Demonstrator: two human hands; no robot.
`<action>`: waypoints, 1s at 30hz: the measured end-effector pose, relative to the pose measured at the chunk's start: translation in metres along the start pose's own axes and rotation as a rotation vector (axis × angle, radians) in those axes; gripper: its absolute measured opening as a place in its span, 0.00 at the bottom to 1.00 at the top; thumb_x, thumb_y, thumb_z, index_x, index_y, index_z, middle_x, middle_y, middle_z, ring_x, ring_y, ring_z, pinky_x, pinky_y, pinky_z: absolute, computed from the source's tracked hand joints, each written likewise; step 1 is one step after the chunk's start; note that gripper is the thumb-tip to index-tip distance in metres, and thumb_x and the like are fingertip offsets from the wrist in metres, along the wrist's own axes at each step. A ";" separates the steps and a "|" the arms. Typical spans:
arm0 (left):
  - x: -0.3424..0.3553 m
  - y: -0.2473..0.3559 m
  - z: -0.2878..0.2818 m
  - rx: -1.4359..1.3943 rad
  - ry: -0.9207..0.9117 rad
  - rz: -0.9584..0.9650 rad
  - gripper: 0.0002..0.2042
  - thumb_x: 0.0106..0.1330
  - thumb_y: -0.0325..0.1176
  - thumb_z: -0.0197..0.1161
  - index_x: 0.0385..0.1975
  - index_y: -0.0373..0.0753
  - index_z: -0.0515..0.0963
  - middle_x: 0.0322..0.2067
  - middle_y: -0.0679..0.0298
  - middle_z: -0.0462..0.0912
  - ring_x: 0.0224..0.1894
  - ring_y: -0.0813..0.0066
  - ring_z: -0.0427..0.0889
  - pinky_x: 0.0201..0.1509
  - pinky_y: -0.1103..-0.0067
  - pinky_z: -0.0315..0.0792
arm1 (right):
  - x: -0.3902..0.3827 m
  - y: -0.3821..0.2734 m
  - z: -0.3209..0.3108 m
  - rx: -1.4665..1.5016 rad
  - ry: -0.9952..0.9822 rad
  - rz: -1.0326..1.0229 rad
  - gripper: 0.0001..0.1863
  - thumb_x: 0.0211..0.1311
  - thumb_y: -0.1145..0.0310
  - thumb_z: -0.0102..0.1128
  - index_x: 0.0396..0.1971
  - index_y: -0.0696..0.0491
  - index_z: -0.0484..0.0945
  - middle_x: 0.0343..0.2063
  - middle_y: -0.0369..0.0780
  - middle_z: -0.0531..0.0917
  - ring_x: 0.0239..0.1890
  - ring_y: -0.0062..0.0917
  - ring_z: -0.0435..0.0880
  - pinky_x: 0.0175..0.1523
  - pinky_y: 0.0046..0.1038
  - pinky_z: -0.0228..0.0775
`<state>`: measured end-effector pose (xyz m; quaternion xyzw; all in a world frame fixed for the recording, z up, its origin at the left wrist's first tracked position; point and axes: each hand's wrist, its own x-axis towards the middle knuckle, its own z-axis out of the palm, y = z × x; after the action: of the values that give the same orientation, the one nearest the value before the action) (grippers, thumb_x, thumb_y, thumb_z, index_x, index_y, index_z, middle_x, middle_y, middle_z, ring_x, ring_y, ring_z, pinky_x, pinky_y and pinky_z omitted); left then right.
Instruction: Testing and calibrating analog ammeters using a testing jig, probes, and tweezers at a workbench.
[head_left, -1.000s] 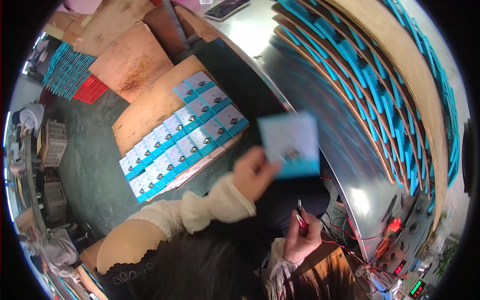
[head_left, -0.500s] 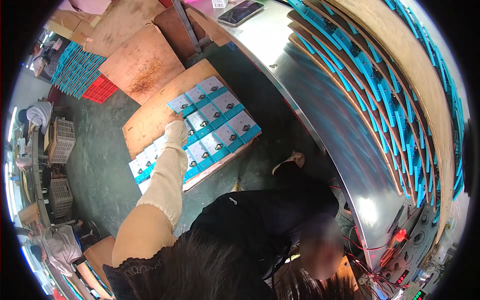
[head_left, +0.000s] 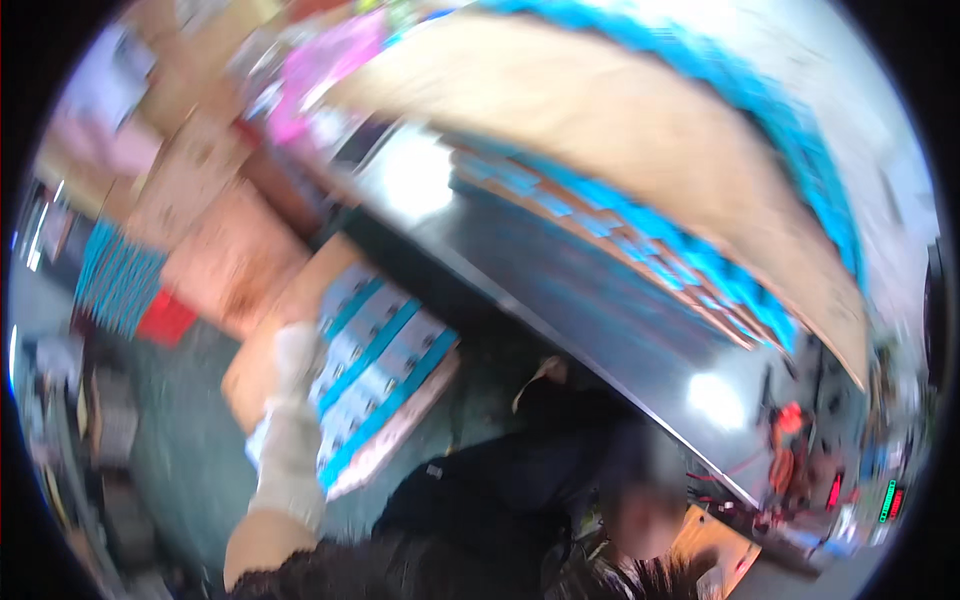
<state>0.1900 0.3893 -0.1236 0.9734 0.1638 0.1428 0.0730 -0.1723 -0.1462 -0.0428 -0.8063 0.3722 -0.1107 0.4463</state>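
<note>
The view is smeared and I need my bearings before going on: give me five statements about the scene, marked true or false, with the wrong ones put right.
1. The left hand is stretched out toward the brown board. True.
2. The blue-and-white pieces lie scattered loose on the floor. False: the blue-and-white pieces are laid in rows on the board.
3. The metal table shows bright patches of glare. True.
4. The red crate is on the right, beyond the metal table. False: the red crate is at the left, beside a blue stack.
5. The blur hides whether the left hand grips anything. True.
</note>
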 end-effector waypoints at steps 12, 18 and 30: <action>-0.022 0.363 -0.328 -0.779 0.095 1.495 0.20 0.65 0.38 0.61 0.56 0.40 0.77 0.43 0.62 0.82 0.42 0.65 0.83 0.42 0.69 0.74 | 0.005 -0.032 0.037 0.032 0.131 -0.439 0.09 0.53 0.71 0.75 0.32 0.57 0.84 0.21 0.38 0.83 0.23 0.20 0.81 0.30 0.23 0.72; -0.060 0.505 -0.312 -0.458 0.491 1.615 0.14 0.58 0.51 0.64 0.32 0.50 0.86 0.31 0.63 0.85 0.34 0.59 0.86 0.26 0.61 0.74 | -0.007 -0.027 0.023 -0.022 0.006 -0.329 0.10 0.61 0.72 0.71 0.39 0.60 0.84 0.34 0.45 0.88 0.34 0.28 0.88 0.42 0.28 0.81; -0.063 0.383 -0.294 -1.401 -0.142 0.970 0.10 0.69 0.37 0.63 0.36 0.35 0.79 0.21 0.58 0.74 0.23 0.73 0.72 0.28 0.71 0.67 | -0.035 0.038 -0.007 -0.141 0.261 -0.095 0.12 0.60 0.60 0.72 0.36 0.52 0.86 0.28 0.40 0.87 0.29 0.30 0.86 0.37 0.32 0.79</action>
<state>0.1584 0.0377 0.2112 0.6726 -0.4020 0.1651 0.5989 -0.2193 -0.1384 -0.0639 -0.8309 0.3954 -0.2094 0.3307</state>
